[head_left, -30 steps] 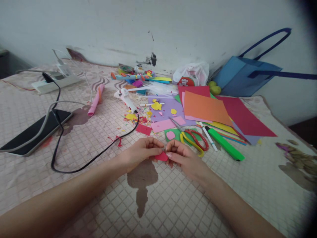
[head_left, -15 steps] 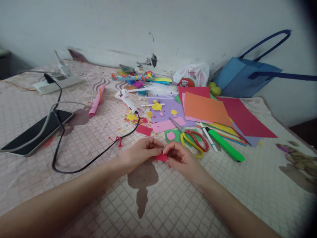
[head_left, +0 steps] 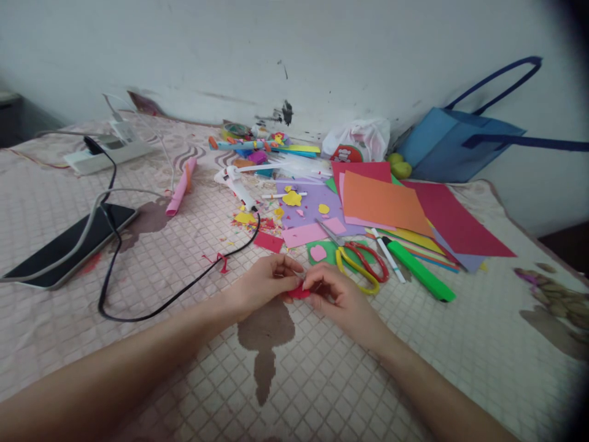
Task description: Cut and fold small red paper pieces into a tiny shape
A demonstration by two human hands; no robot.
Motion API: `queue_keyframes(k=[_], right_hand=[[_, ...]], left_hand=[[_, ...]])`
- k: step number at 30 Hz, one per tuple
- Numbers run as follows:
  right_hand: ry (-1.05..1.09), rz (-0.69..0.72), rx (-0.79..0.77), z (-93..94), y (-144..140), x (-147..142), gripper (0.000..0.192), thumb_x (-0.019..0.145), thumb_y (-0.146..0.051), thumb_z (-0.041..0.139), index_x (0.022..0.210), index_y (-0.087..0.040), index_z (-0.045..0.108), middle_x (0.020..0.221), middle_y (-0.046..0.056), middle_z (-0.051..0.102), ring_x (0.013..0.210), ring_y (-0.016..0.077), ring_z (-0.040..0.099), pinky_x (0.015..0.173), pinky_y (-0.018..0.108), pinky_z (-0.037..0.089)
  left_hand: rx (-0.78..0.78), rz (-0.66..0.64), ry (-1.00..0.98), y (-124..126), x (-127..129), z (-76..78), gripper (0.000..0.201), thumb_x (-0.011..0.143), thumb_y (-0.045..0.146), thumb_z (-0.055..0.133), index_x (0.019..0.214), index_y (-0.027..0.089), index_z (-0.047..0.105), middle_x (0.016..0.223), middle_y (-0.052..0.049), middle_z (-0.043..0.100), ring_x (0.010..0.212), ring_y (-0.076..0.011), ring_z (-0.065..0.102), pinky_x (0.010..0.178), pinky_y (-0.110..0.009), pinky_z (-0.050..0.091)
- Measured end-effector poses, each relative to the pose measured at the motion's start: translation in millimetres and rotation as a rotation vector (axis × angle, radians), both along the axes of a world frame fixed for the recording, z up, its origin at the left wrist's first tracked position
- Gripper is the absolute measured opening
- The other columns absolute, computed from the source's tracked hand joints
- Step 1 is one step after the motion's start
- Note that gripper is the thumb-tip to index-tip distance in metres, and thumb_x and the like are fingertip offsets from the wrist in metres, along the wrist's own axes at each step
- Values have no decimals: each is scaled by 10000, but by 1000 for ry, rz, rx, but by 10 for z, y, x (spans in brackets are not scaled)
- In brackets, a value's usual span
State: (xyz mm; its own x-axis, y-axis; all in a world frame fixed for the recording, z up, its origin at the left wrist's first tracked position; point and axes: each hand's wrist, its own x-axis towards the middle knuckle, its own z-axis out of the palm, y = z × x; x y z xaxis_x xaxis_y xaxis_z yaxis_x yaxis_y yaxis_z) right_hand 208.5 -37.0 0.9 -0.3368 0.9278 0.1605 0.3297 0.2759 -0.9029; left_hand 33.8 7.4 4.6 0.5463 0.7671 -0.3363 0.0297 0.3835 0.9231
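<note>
Between both hands is a small red piece of craft foam or paper. My left hand pinches its left side, thumb on top. My right hand grips the right side with thumb and fingertips. Both hands hover just over the cloth, and the fingers partly hide the piece. Beyond the right hand lie scissors with red and yellow handles, resting partly on a green sheet that also bears a pink cut-out. A red strip and a pink strip lie just past the left hand.
A white glue gun trails a black cord across the left. Farther right are a green cutter, a white marker and stacked coloured sheets. A dark tablet-like slab, a power strip and a blue bag stand around.
The red piece has tilted or bent slightly between my fingertips and shows a narrower shape. Both hands stay in nearly the same place.
</note>
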Motion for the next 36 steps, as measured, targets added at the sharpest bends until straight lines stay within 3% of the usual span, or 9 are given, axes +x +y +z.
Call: queue_keyframes(k=[8, 19, 22, 29, 36], right_hand=[[-30, -1, -37, -22, 0, -19, 200, 765, -49, 507, 855, -223, 546, 869, 9, 556, 794, 156, 537, 661, 270, 418], [-46, 21, -25, -76, 28, -6, 220, 747, -13, 496, 819, -216, 534, 809, -7, 540, 758, 143, 521, 654, 260, 401], [-2, 15, -85, -79, -4, -40, 210, 760, -21, 494, 825, -220, 510, 802, -14, 526, 741, 136, 515, 643, 253, 400], [148, -33, -255, -104, -40, -123, 169, 796, -68, 506, 841, -225, 467, 794, -12, 509, 710, 128, 510, 611, 240, 410], [192, -59, -252, -172, -14, -78, 146, 812, -95, 510, 856, -230, 479, 788, -14, 509, 662, 120, 498, 561, 231, 412]], left_hand=[[66, -38, 3, -4, -17, -18, 249, 714, 218, 668, 916, 127, 556, 790, -37, 634, 684, -118, 590, 609, -234, 463], [29, -53, 18, 10, -18, -47, 261, 694, 202, 678, 913, 133, 553, 789, -39, 645, 719, -142, 609, 638, -260, 473], [37, -45, 10, 4, -17, -32, 262, 697, 184, 676, 922, 133, 552, 799, -39, 647, 737, -146, 616, 669, -269, 478], [-71, -32, -38, 50, -31, -26, 319, 683, 207, 700, 946, 133, 537, 774, -29, 629, 669, -132, 602, 593, -252, 489], [-127, -4, -82, 63, -49, -45, 302, 690, 239, 712, 922, 137, 549, 776, -19, 620, 656, -110, 593, 605, -247, 489]])
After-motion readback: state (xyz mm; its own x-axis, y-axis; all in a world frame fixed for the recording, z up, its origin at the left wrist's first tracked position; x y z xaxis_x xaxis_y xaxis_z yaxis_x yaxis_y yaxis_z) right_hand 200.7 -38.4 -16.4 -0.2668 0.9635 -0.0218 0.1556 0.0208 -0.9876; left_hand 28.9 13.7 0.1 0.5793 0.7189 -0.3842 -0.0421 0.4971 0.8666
